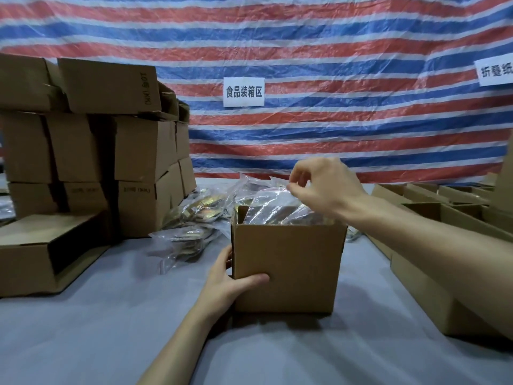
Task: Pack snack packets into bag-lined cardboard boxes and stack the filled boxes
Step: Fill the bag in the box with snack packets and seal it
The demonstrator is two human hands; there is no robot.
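On the near grey worktop (111, 329), the left hand (222, 284) grips the lower left corner of the one open cardboard box (288, 268), with the thumb across its front and the fingers round its side. Above the box, the right hand (324, 184) pinches the top edge of the single clear bag (277, 201), which sits in the box with packets showing through. A sharp tug could tear the thin film or lift the bag out. Behind and to the left lie loose snack packets (191, 234), too tangled to count. At least ten closed boxes (97, 140) are stacked at far left, and several open boxes (444, 207) stand at right. Two paper signs (243, 91) hang on the striped tarp (305, 51).
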